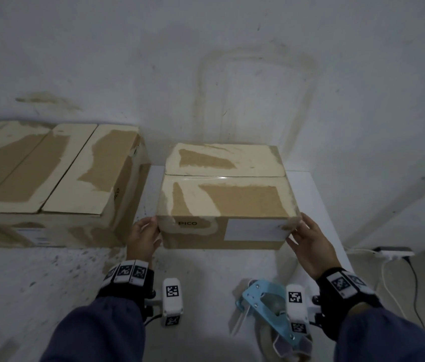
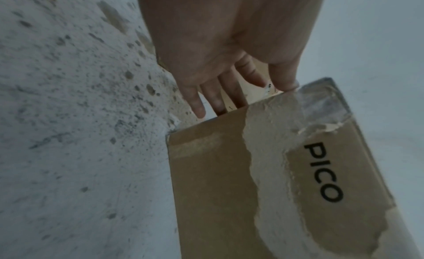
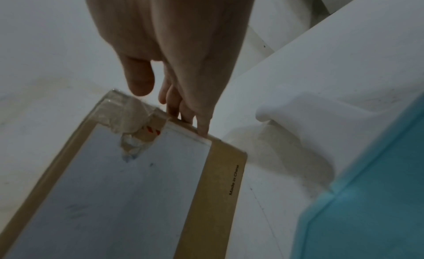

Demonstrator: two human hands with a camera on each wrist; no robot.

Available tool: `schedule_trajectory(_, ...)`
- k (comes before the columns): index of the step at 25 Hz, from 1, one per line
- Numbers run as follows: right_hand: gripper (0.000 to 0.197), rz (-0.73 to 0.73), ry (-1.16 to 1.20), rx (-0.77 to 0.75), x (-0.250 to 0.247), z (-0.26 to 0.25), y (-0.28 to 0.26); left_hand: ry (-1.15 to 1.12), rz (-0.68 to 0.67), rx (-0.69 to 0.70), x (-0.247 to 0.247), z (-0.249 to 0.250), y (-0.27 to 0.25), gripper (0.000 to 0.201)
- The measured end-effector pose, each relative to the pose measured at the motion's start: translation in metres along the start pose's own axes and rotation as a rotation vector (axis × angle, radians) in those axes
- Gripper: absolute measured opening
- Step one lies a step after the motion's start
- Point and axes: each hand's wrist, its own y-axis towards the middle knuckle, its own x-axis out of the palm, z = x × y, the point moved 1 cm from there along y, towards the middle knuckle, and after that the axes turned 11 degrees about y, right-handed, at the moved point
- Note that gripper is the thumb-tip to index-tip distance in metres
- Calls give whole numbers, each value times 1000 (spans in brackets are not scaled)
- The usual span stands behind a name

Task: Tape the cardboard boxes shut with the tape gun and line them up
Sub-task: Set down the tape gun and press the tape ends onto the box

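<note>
A closed cardboard box [image 1: 227, 197] marked PICO stands on the white table [image 1: 321, 205], with clear tape along its top seam. My left hand [image 1: 151, 231] lies against its left side, fingers straight, thumb at the top front corner. My right hand [image 1: 297, 231] presses the right side the same way. In the left wrist view, the left hand [image 2: 241, 92] reaches behind the box [image 2: 218, 181]. In the right wrist view, the right hand [image 3: 169, 99] touches the box [image 3: 220, 181] beside its white label. The blue tape gun [image 1: 263, 307] lies on the table under my right wrist.
Larger closed cardboard boxes [image 1: 57, 173] stand in a row to the left, with a narrow gap to the held box. A white wall is close behind. The table's right edge is near the box; a power strip [image 1: 394, 250] and cables lie on the floor beyond.
</note>
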Motion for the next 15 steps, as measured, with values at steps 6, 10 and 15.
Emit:
schedule_trajectory(6, 11, 142, -133, -112, 13, -1, -5, 72, 127, 101, 5, 4, -2, 12)
schedule_trajectory(10, 15, 264, -242, -220, 17, 0, -6, 47, 189, 104, 10, 11, -11, 17)
schedule_trajectory(15, 20, 401, -507, -396, 28, 3, -13, 190, 313, 83, 14, 22, -23, 24)
